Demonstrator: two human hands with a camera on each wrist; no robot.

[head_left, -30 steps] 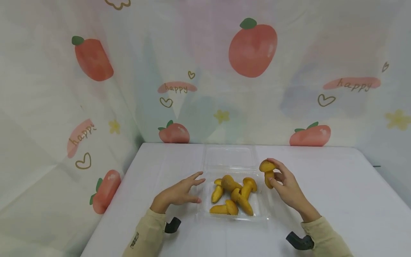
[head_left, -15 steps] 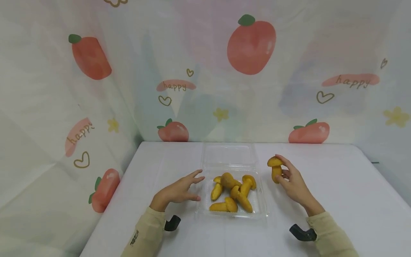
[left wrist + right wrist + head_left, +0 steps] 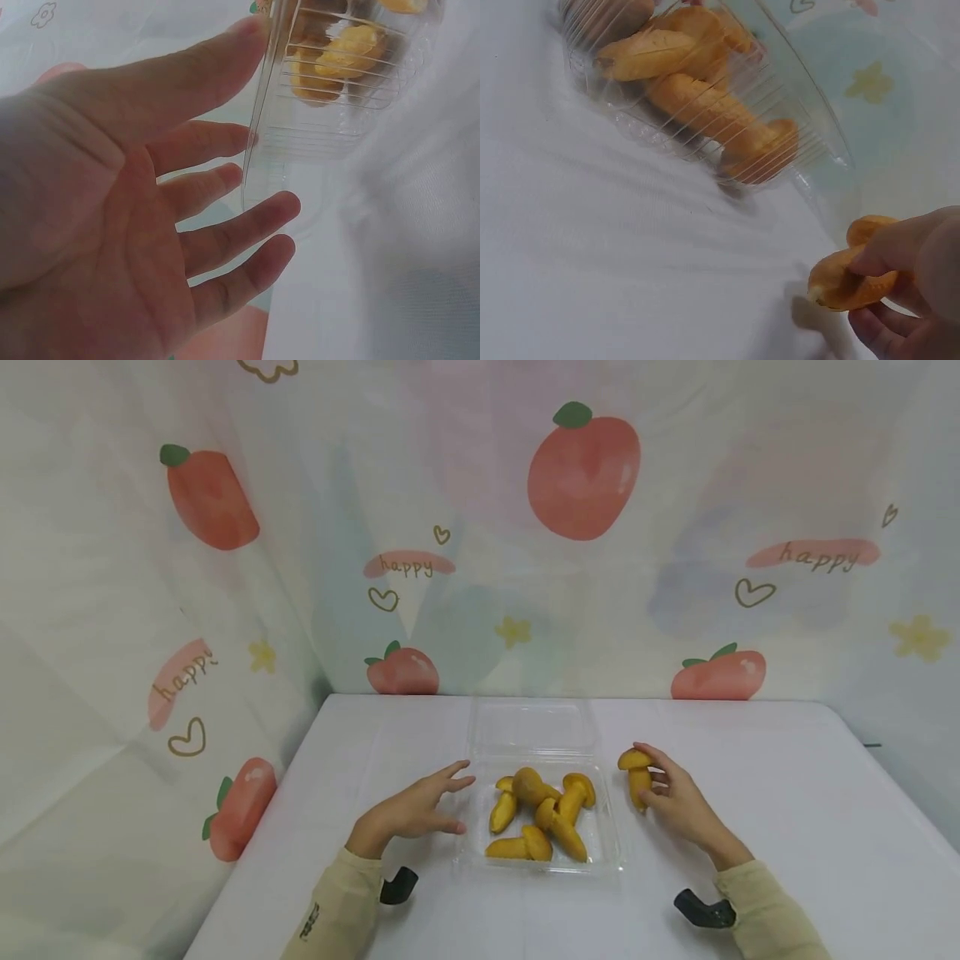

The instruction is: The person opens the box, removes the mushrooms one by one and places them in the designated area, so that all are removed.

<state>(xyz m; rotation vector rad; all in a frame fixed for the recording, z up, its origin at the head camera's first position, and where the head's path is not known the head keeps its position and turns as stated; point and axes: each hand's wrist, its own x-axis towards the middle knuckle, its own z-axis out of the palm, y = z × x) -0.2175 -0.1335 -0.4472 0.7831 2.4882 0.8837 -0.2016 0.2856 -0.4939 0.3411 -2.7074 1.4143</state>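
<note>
Just right of the box, my right hand pinches a mushroom: cap up, stem toward surface, long axis near upright. My left hand, fingers spread, beside box.

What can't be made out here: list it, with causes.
Head view: the dark mark on the left sleeve, too small to read.
Left wrist view: part of the clear box, cut off by the top edge.
Right wrist view: part of the held mushroom, behind the right hand.
</note>
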